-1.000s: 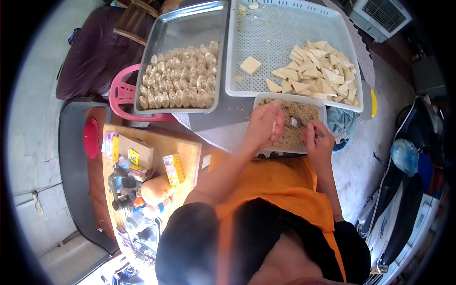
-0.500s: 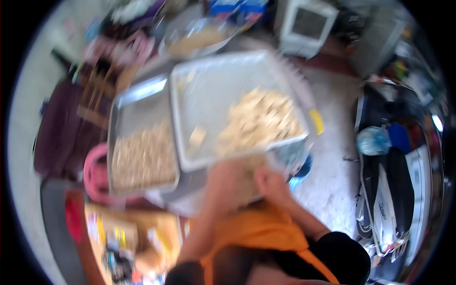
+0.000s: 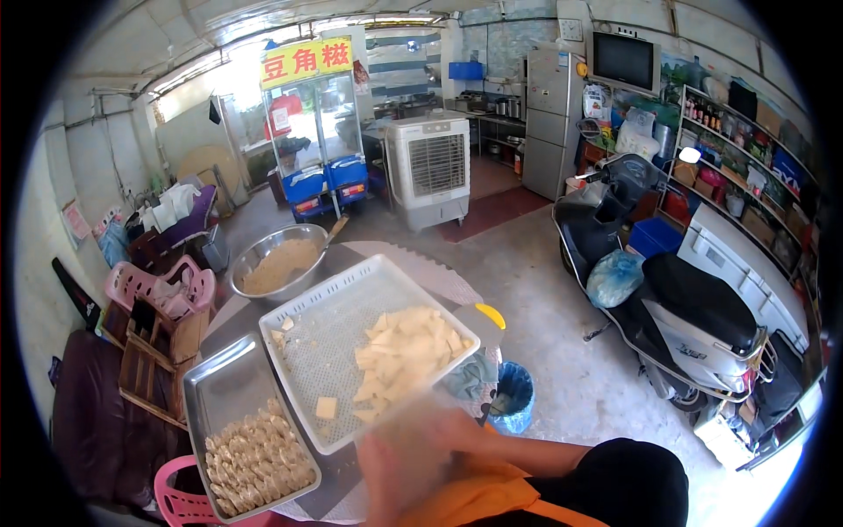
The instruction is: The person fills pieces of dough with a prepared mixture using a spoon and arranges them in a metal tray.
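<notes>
At the front edge of the table, my left hand (image 3: 378, 470) and my right hand (image 3: 454, 436) are close together, both smeared by motion. A pale blurred patch lies between them, and I cannot make out what it is. Just beyond them, a white perforated plastic tray (image 3: 338, 287) bears a heap of pale dough wrappers (image 3: 406, 351) and one loose square wrapper (image 3: 327, 407). To the left, a metal tray (image 3: 230, 378) holds rows of folded dumplings (image 3: 257, 463) in its near part. Farther back, a steel bowl (image 3: 248, 257) contains brownish filling (image 3: 283, 267), with a wooden handle (image 3: 336, 230) sticking out.
A bin with a blue liner (image 3: 515, 395) stands right of the table, beside a greyish cloth (image 3: 470, 376). Pink plastic chairs (image 3: 176, 492) and a wooden chair (image 3: 145, 364) are at the left. A scooter (image 3: 694, 307) is parked right; an air cooler (image 3: 430, 167) stands behind.
My view has tipped up toward the room, so the trays and bowl sit lower in it. My hands stay together at the table's front edge, still blurred.
</notes>
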A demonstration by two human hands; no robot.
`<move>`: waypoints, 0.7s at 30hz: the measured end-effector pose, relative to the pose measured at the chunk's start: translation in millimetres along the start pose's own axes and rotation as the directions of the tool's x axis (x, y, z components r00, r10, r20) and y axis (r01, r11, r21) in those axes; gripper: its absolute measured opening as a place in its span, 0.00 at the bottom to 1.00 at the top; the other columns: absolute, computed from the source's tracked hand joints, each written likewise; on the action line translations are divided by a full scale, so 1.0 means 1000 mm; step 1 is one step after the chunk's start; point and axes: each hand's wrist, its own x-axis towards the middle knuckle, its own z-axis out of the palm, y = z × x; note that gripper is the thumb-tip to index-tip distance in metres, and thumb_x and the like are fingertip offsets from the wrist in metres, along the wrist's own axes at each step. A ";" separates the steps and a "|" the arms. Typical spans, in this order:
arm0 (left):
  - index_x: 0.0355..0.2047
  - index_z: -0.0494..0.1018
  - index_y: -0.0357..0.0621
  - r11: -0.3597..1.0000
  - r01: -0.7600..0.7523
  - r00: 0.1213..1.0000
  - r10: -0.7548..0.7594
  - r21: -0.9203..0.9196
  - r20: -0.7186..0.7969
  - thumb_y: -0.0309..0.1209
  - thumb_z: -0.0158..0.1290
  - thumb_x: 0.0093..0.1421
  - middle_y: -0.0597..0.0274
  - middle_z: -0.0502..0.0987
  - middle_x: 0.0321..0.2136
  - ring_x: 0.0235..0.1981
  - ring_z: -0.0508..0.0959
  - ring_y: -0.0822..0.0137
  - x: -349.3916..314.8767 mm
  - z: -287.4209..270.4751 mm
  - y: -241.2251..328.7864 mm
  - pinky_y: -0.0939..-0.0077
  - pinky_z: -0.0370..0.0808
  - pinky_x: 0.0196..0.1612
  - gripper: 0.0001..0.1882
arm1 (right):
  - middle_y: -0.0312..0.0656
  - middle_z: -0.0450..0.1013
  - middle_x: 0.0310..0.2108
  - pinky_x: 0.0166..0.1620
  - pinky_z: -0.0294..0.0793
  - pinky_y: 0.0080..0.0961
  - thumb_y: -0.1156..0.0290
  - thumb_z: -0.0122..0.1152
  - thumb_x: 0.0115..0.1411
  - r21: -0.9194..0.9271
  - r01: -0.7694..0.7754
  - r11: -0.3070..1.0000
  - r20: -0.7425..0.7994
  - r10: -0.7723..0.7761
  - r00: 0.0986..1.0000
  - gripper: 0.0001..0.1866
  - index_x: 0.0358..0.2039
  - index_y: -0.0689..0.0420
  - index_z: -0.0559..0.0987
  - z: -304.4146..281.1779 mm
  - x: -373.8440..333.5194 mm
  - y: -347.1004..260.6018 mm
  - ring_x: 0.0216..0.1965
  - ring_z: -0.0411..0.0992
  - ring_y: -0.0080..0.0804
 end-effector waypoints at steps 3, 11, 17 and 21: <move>0.18 0.59 0.49 1.000 0.011 1.000 -0.011 0.017 -0.009 0.45 0.39 0.66 0.70 0.54 0.09 0.07 0.53 0.76 -0.009 0.021 0.015 0.83 0.48 0.08 0.21 | 0.52 0.72 0.24 0.31 0.69 0.43 0.62 0.48 0.60 0.086 -0.065 0.994 0.022 0.064 0.998 0.12 0.30 0.56 0.75 -0.011 0.006 -0.017 0.26 0.71 0.53; 0.17 0.57 0.49 0.991 -0.094 0.995 0.097 0.099 -0.024 0.45 0.39 0.67 0.71 0.53 0.09 0.07 0.53 0.76 0.004 0.008 -0.003 0.83 0.48 0.09 0.22 | 0.52 0.72 0.23 0.30 0.69 0.43 0.62 0.48 0.59 -0.017 -0.064 0.998 0.031 0.064 0.997 0.11 0.30 0.56 0.75 -0.004 0.002 -0.005 0.27 0.71 0.54; 0.16 0.56 0.52 0.777 -0.336 0.942 0.271 0.532 0.198 0.46 0.36 0.67 0.72 0.52 0.08 0.07 0.51 0.76 0.026 -0.034 -0.028 0.83 0.47 0.09 0.22 | 0.52 0.72 0.23 0.30 0.69 0.45 0.62 0.49 0.59 0.056 -0.064 0.996 0.058 0.060 0.997 0.10 0.30 0.54 0.75 -0.005 0.005 -0.008 0.26 0.70 0.55; 0.16 0.56 0.52 0.748 -0.390 0.917 0.260 0.537 0.304 0.46 0.36 0.67 0.72 0.54 0.08 0.05 0.52 0.76 0.009 -0.011 -0.009 0.82 0.48 0.07 0.23 | 0.53 0.70 0.20 0.27 0.70 0.42 0.65 0.51 0.58 0.071 -0.064 0.995 -0.044 0.067 0.997 0.12 0.25 0.59 0.74 -0.012 0.011 -0.014 0.24 0.70 0.55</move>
